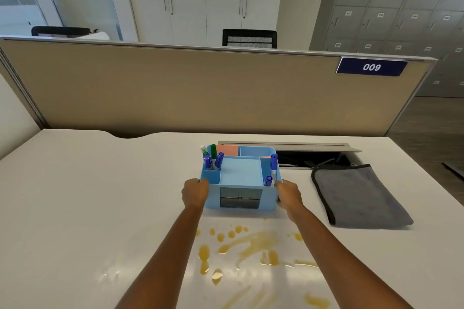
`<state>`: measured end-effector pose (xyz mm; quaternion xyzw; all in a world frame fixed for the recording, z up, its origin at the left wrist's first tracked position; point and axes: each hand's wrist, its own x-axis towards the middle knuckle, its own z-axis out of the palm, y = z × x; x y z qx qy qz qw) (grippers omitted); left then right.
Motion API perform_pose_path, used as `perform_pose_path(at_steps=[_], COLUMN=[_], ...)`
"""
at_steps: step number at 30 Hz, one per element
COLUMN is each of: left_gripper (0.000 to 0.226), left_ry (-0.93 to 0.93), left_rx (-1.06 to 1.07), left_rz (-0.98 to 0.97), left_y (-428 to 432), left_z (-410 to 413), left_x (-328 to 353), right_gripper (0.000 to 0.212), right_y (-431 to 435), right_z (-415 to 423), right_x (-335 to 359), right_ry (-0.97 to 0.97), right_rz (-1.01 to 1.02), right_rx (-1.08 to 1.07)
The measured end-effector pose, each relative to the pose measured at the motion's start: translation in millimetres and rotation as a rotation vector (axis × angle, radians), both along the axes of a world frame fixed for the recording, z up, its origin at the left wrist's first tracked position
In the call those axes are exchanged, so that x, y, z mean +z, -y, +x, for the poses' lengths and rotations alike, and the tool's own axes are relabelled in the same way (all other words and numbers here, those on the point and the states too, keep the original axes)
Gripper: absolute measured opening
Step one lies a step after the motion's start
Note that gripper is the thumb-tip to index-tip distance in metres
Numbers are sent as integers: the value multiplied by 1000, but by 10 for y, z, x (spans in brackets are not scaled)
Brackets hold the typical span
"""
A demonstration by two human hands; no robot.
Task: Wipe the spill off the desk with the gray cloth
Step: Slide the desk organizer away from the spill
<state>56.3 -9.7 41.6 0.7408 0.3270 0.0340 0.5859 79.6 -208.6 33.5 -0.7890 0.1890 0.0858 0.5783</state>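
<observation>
An orange-yellow spill [251, 246] of drops and streaks spreads over the near part of the white desk [88, 195], between and below my forearms. A gray cloth [356, 195] with a dark edge lies folded flat at the right, untouched. A light blue desk organizer [241, 175] with blue and green markers stands just beyond the spill. My left hand [194, 193] grips its left side and my right hand [288, 195] grips its right side.
Behind the organizer an open cable hatch [313, 155] is set into the desk, its lid raised. A beige partition [200, 90] with a blue "009" sign closes the far edge. Chairs, cabinets and lockers stand beyond it.
</observation>
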Motion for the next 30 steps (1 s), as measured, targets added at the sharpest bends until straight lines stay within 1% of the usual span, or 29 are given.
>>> perform_pose_path(at_steps=[1,2,4,6,10,18,24,30], left_gripper=[30,29,17,14,25,27,27,27], left_ry=[-10,-18,-1,28,64,107,71,52], left_rx=[-12,-26,-16,-2,2,100,190,257], left_rz=[51,105,192,222,303,379,403,405], left_y=[-8,-2,27,57,2,-432,-886,-1253], left_z=[13,22,37,21,-40,-79,-75,-117], left_x=[-7,2,18,35,68,240,316,250], right_gripper=[32,32,31,29,27,26,30,32], right_y=[-5,-8,-14,-23,-114,-609,-1117,-1535], right_z=[12,31,62,86,52,15,-5,-18], right_x=[14,22,43,52,66,188,255,266], right_ry=[3,12,38,69,107,176,178,172], right_rz=[-45,-92,-172,-211,-249,-214,-164,-177], right_rx=[-8,-11,-3,2,-5,20,65,100])
